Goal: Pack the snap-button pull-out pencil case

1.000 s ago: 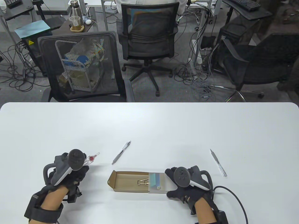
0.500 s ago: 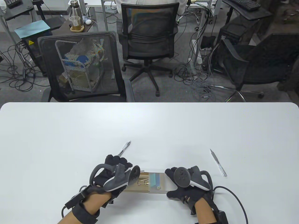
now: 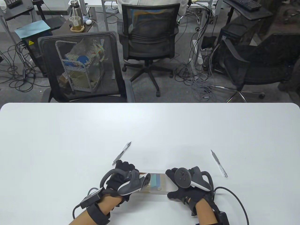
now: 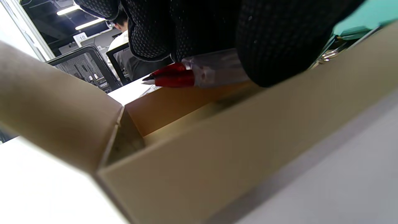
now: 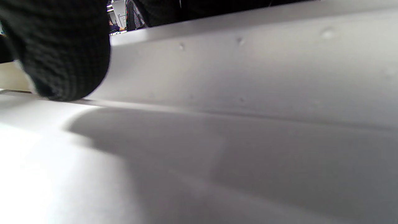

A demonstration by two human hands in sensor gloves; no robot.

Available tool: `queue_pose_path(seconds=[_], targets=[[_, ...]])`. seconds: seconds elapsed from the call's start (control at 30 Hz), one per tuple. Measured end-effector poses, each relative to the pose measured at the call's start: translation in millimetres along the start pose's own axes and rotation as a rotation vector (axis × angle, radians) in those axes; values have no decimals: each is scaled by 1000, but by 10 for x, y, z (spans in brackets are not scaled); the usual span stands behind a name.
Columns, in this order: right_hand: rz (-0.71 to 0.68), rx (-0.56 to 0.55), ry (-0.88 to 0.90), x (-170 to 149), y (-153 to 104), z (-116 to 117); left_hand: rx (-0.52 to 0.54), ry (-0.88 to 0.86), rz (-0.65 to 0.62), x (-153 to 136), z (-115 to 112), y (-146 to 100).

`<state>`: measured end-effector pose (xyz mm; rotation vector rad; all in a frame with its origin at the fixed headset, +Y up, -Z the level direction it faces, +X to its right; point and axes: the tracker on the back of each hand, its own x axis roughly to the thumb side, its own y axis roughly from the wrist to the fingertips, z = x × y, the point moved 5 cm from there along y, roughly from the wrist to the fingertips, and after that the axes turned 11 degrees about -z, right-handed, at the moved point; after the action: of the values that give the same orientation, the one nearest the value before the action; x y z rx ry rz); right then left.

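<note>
The pencil case lies at the front middle of the table: a translucent grey sleeve (image 3: 157, 184) with a brown pull-out tray (image 4: 217, 149). My left hand (image 3: 127, 168) covers the tray in the table view. It grips a clear plastic tool with red tips (image 4: 186, 73) just above the tray's inside. A metal binder clip (image 4: 329, 55) lies in the tray, and a teal item (image 3: 153, 180) shows through the sleeve. My right hand (image 3: 170, 184) grips the sleeve's right end, with a finger (image 5: 62, 53) against the sleeve's wall (image 5: 248, 68).
A clear pen (image 3: 121, 153) lies just beyond my left hand. A second slim pen (image 3: 219, 163) lies to the right of my right hand. The white table (image 3: 150, 126) reaches back to office chairs behind its far edge.
My left hand has carried the red-tipped tool from the left side of the table to over the pulled-out tray, and now covers it. My right hand has stayed on the sleeve.
</note>
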<state>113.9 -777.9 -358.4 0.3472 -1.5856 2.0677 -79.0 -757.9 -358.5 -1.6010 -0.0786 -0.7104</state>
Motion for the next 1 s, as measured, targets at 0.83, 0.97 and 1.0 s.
queue_pose_path(seconds=[0.83,0.97,1.0], targets=[[0,-1,4,-10,3,1,78,-423,183,-887,277,-126],[0,-1,4,-10,3,2,34,-517,335,-1235,283,-46],[0,-1,4,-10,3,2,8,-524,364,-1296,263,-10]])
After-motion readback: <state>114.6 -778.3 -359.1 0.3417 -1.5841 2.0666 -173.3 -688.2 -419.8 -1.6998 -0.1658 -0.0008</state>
